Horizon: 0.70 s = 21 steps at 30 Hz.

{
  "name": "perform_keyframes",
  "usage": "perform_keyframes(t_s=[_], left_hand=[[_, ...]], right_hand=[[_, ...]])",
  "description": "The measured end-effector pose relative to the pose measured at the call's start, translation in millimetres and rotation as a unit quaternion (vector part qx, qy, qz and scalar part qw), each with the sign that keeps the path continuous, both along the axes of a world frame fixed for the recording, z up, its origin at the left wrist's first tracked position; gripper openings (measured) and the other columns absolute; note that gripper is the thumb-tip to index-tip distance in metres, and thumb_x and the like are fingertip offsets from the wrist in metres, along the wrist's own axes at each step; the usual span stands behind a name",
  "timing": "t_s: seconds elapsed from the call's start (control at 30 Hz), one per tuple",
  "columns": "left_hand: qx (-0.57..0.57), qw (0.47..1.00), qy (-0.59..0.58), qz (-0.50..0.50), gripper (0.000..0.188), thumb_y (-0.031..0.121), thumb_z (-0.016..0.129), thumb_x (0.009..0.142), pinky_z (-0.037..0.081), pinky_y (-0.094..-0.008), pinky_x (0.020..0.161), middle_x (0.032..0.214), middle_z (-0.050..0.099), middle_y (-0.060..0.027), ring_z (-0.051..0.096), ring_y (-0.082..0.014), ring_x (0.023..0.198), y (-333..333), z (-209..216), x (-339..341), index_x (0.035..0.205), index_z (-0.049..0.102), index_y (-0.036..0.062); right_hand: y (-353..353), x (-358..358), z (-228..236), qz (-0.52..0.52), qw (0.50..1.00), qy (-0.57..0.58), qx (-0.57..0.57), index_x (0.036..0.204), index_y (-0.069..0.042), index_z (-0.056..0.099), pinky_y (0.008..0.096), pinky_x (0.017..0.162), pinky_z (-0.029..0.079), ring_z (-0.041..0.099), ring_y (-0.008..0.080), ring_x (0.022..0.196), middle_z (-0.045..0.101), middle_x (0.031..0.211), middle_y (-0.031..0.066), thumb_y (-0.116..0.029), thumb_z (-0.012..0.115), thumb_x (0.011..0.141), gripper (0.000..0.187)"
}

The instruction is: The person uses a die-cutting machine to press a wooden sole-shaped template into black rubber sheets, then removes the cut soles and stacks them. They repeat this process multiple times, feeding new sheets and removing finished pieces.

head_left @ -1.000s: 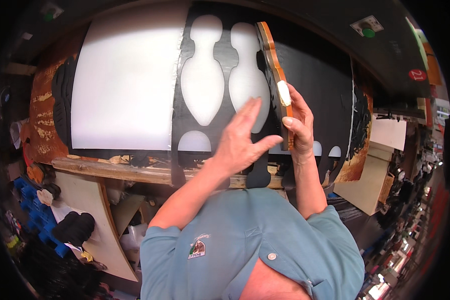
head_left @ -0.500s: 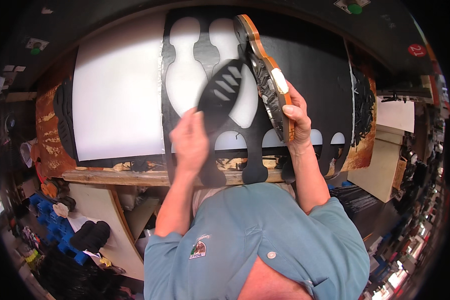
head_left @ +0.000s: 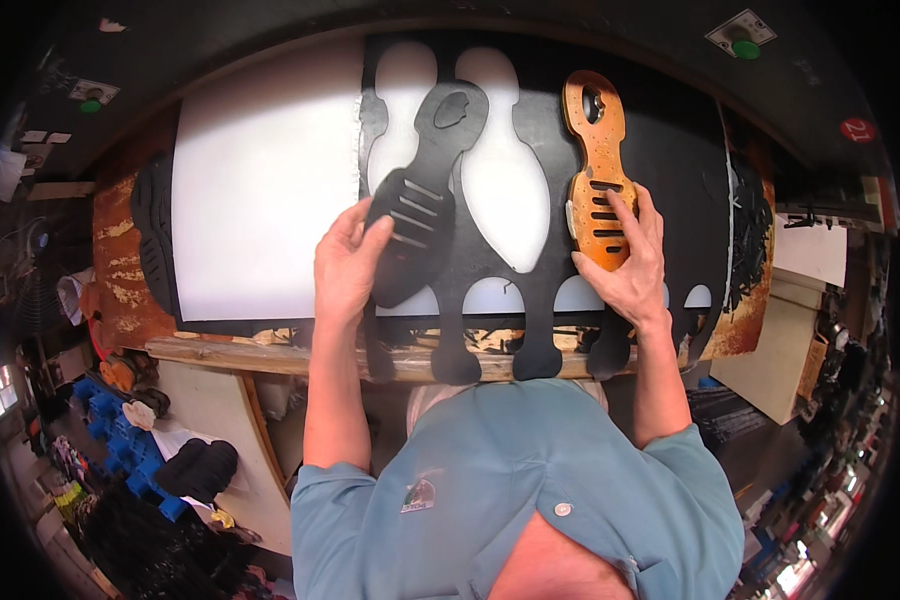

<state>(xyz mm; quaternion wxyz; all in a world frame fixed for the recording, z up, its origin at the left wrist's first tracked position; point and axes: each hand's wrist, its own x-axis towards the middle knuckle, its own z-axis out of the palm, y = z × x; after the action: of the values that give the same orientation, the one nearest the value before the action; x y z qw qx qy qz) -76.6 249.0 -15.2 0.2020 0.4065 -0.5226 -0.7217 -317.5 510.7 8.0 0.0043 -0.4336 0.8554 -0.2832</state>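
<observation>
1. Where the black rubber sheet is spread over the white board, sole-shaped holes are seen cut through it, and white shows through them.
2. Beyond the sheet's right edge, loose black offcuts are heaped; below it, the wooden bench edge is seen.
3. Over the sheet's cut-out part, the black cut-out sole is laid flat, covering part of two holes.
4. The sole's lower left edge is touched by the left hand, fingers extended and close together.
5. On the sheet right of the holes, the orange sole template is pressed down by the right hand, fingers spread over its lower end.
</observation>
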Motion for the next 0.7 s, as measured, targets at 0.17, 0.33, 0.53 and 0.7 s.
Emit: perform_keyframes(t_s=[0.17,0.33,0.53,0.7], left_hand=[[0.008,0.988,0.029,-0.151,0.030,0.005,0.068,0.100,0.054,-0.0319,0.098,0.121,0.072,-0.0074,0.068,-0.0143,0.106,1.3,6.1,2.7,0.129,0.071,-0.0021],[-0.066,0.965,0.125,-0.222,0.062,0.008,0.066,0.088,0.037,-0.0381,0.124,0.159,0.055,-0.0172,0.051,-0.0252,0.146,-1.4,0.0,-7.6,0.148,0.059,-0.0077],[0.014,0.957,0.195,-0.215,0.079,0.016,0.067,0.085,0.037,-0.0346,0.123,0.168,0.048,-0.0174,0.049,-0.0229,0.149,-3.8,-7.6,-29.7,0.158,0.049,-0.0103],[0.008,0.960,0.192,-0.203,0.041,0.012,0.069,0.102,0.050,-0.0327,0.108,0.131,0.072,-0.0059,0.065,-0.0133,0.115,-2.1,-1.5,-16.6,0.139,0.067,-0.0040]], right_hand=[[-44.9,-3.7,7.6,0.049,0.993,0.025,-0.104,0.131,0.006,0.069,0.0484,0.109,0.050,0.058,0.0426,0.131,0.063,0.139,0.0246,-0.022,0.086,0.085,0.057],[-134.2,-11.3,-9.6,0.206,0.968,-0.026,-0.142,0.140,0.002,0.064,0.0495,0.114,0.049,0.058,0.0419,0.134,0.065,0.140,0.0233,-0.030,0.080,0.095,0.058],[-162.3,-19.3,-45.2,0.235,0.963,0.011,-0.130,0.120,-0.003,0.077,0.0463,0.107,0.050,0.066,0.0354,0.124,0.075,0.128,0.0141,-0.020,0.071,0.100,0.027],[-157.0,-40.7,-44.4,0.040,0.951,-0.263,-0.157,0.106,-0.003,0.076,0.0305,0.081,0.051,0.063,0.0139,0.087,0.074,0.099,0.0042,-0.030,0.053,0.116,0.036]])
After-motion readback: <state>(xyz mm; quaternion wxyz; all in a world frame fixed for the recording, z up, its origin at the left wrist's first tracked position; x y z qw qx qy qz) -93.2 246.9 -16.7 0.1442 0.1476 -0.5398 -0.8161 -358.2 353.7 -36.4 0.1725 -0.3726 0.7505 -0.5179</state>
